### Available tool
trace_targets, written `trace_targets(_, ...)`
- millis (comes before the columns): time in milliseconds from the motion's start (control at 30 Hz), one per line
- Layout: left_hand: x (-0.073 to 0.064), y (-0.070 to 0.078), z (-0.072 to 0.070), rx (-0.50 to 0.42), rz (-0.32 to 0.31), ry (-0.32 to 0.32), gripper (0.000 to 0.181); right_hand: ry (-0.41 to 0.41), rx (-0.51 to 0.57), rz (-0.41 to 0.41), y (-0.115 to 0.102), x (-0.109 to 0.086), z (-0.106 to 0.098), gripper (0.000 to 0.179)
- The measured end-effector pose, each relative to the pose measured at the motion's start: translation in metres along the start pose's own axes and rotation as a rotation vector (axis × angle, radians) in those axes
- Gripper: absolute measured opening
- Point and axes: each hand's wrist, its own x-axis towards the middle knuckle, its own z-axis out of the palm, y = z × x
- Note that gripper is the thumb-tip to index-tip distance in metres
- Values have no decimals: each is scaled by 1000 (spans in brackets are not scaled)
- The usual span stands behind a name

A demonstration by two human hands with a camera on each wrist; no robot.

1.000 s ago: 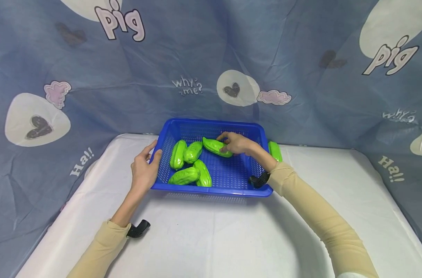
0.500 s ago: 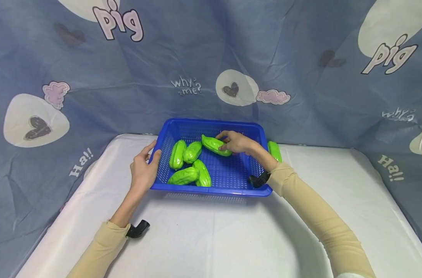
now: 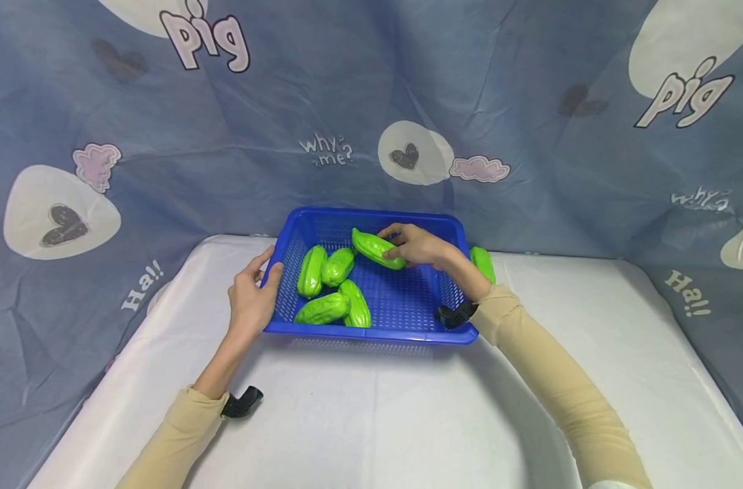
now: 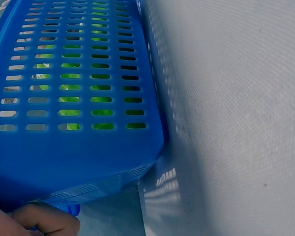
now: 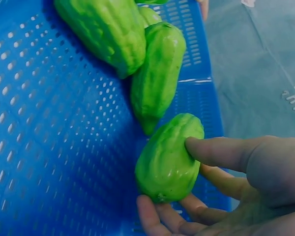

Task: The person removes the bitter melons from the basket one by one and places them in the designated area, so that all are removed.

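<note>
A blue plastic basket (image 3: 402, 335) stands on the white-covered table, with several bright green, ridged bitter melons (image 3: 312, 272) inside, mostly on its left side. My left hand (image 3: 253, 299) grips the basket's left rim, thumb on top; in the left wrist view its curled fingers (image 4: 49, 220) show at the lower left. Toward the back of the basket, my right hand (image 3: 417, 246) holds one bitter melon (image 3: 374, 247) between thumb and fingers, its pointed end facing left. The right wrist view shows the thumb pressed on this held melon (image 5: 169, 160), with fingertips at its blunt end.
Another green bitter melon (image 3: 483, 263) lies outside, against the basket's right side and partly hidden by it. A blue printed cloth (image 3: 347, 95) hangs behind the table (image 3: 359, 421). Each wrist wears a black camera mount (image 3: 242, 402).
My right hand has raised the bitter melon slightly, toward the back of the basket. My left hand keeps its grip on the rim, and the other melons have not moved.
</note>
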Motion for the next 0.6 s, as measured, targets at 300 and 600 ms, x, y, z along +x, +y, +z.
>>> trace_targets(300, 0, 0, 0, 8, -5, 2, 48, 42, 55, -53, -6, -7, -4, 55)
trace_targets(600, 0, -1, 0, 16, -2, 2, 48, 76, 57, -99, -12, -15, -5, 55)
